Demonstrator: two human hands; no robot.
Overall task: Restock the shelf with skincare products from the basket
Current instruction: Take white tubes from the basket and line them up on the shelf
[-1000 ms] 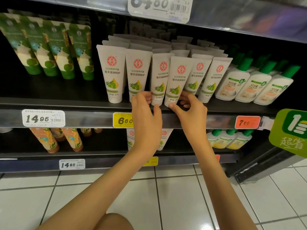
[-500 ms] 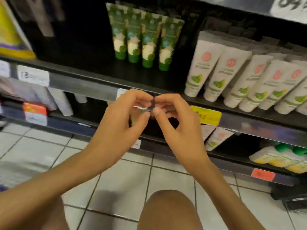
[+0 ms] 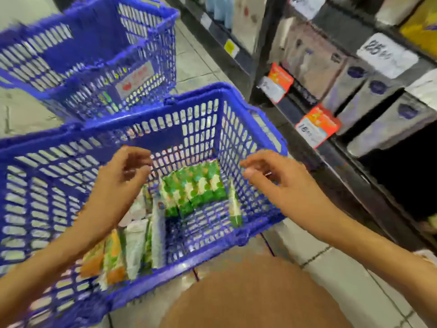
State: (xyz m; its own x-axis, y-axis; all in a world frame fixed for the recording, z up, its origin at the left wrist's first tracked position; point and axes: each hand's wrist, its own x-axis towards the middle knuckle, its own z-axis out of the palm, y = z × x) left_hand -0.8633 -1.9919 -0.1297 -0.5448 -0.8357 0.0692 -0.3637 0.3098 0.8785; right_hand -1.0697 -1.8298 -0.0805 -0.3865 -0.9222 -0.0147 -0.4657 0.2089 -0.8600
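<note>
Over the blue basket [image 3: 151, 136], you are hovering your left hand [image 3: 119, 182] and right hand [image 3: 281, 185], both empty with fingers loosely curled, while the green tubes [image 3: 197, 187] are lying in its far right corner, likely light, squashy and slick, best gripped mid-body.

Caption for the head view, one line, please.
Left hand and right hand, both empty, hover over a blue basket of green tubes beside the shelf.
</note>
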